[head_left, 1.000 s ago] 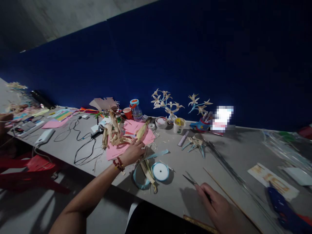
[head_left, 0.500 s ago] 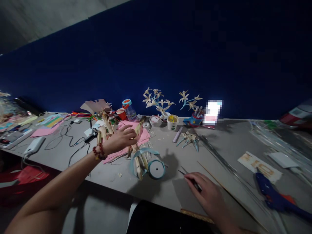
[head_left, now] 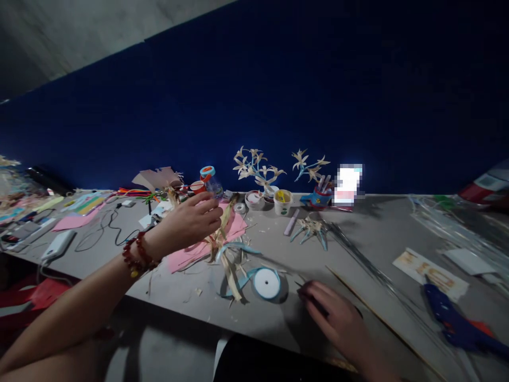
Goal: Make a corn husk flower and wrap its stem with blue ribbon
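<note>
My left hand [head_left: 198,217], red beaded bracelets at the wrist, hovers with loosely spread fingers above pale dried husk strips [head_left: 230,273]. Pink paper [head_left: 185,258] lies beneath some of the strips. Across them runs light-blue ribbon [head_left: 242,246], leading to a white-faced ribbon spool [head_left: 266,283] at the right. Near the table's front, my right hand [head_left: 330,307] is closed around a dark pointed tool [head_left: 314,303]; its kind is mostly hidden by the fingers. A thin brown stick [head_left: 374,313] lies just right of that hand.
Husk flowers on blue stems [head_left: 258,167] stand at the back, beside a white tub [head_left: 282,202] and a blue pen holder [head_left: 320,198]. A bundle of wires [head_left: 358,249] and a blue glue gun [head_left: 449,318] lie at the right. Cables [head_left: 113,225] and a white power bank [head_left: 59,244] occupy the left.
The raised ribbon loop and husk strips now lie flatter on the table, and the spool sits a little farther right. My left hand has shifted slightly; my right hand stays near the same place.
</note>
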### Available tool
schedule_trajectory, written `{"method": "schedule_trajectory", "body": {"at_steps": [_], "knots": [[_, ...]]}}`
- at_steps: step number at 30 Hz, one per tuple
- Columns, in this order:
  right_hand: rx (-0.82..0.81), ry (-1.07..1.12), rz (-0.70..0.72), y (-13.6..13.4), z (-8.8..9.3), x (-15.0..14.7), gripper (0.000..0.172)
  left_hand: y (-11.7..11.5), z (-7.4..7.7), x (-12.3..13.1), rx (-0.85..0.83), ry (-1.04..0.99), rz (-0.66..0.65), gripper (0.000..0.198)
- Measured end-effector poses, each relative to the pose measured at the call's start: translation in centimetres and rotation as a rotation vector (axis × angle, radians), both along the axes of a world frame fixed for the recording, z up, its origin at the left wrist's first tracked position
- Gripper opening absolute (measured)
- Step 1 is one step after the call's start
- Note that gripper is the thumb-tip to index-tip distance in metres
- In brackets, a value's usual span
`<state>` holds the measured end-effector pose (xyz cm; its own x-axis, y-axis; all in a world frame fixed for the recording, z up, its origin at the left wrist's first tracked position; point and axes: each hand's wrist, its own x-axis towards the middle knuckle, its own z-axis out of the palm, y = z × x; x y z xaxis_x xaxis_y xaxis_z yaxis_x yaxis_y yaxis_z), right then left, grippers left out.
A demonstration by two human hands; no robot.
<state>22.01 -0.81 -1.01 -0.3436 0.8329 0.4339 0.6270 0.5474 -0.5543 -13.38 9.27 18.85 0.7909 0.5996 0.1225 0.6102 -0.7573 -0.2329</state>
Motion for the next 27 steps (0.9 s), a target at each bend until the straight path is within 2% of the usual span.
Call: {"method": "schedule_trajectory", "body": {"at_steps": [4, 8, 12, 14, 16, 17, 20, 21, 23, 25, 27], "knots": [[-0.047, 0.02, 0.051, 0.4, 0.8, -0.9, 0.022, -1.5, 0.6, 0.7, 0.018, -0.051, -0.003, 0.034], [-0.094, 0.09, 0.079, 1.8, 3.5, -3.8, 0.023, -2.0, 0.8, 1.3, 0.063, -0.122, -0.03, 0.032], [-0.105, 0.03, 0.087, 4.2, 5.4, -7.4, 0.039, -1.3, -0.1, 1.8, 0.045, -0.199, -0.115, 0.025], [-0.131, -0.001, 0.088, 5.3, 5.3, -8.6, 0.03, -0.8, -1.1, 1.7, 0.064, -0.202, -0.143, 0.023], [-0.191, 0.025, 0.073, 5.8, 4.7, -9.1, 0.027, -0.6, -2.6, 1.5, 0.081, -0.271, -0.136, 0.023], [-0.251, 0.083, 0.074, 5.9, 4.3, -9.1, 0.029, -0.6, -3.5, 1.4, 0.096, -0.358, -0.09, 0.022], [-0.515, 0.398, 0.156, 5.3, 3.1, -8.5, 0.035, -1.6, -7.3, 2.1, 0.129, -0.858, 0.214, 0.037], [-0.598, 0.5, 0.186, 4.9, 2.8, -8.1, 0.036, -2.3, -8.7, 2.8, 0.042, -1.049, 0.294, 0.038], [-0.692, 0.603, 0.221, 3.9, 2.6, -7.5, 0.036, -3.8, -11.7, 4.7, -0.318, -1.268, 0.34, 0.032], [-0.741, 0.609, 0.236, 2.8, 2.9, -6.8, 0.037, -5.4, -14.1, 7.1, -0.665, -1.28, 0.299, 0.02], [-0.77, 0.567, 0.246, 1.9, 3.6, -6.3, 0.039, -6.9, -15.6, 9.5, -0.858, -1.351, 0.265, 0.02]]}}
